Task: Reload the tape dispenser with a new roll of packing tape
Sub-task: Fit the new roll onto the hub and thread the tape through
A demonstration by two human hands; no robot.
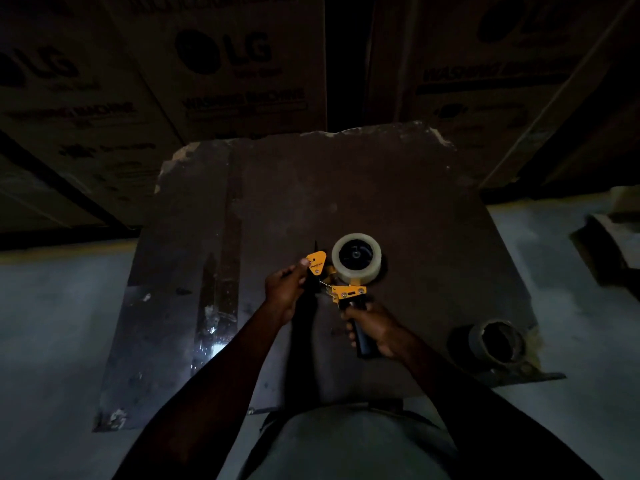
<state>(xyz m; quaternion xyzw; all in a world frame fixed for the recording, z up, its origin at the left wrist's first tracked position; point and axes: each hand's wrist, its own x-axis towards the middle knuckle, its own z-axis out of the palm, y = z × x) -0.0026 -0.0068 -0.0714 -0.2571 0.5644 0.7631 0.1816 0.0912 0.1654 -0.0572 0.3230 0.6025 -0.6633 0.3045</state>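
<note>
A yellow and black tape dispenser (346, 292) is held above a dark worn table (398, 188). A full roll of clear packing tape (356, 258) sits on its black hub. My right hand (374, 329) grips the black handle from below. My left hand (285, 289) pinches the yellow front plate at the dispenser's left end, thumb on top. An empty cardboard tape core (497, 342) lies on the table near its right front corner.
Large cardboard washing machine boxes (221, 64) stand stacked behind the table. Grey floor (52, 323) shows on both sides. A shiny strip of old tape (218, 271) runs down the table's left part. The scene is dim.
</note>
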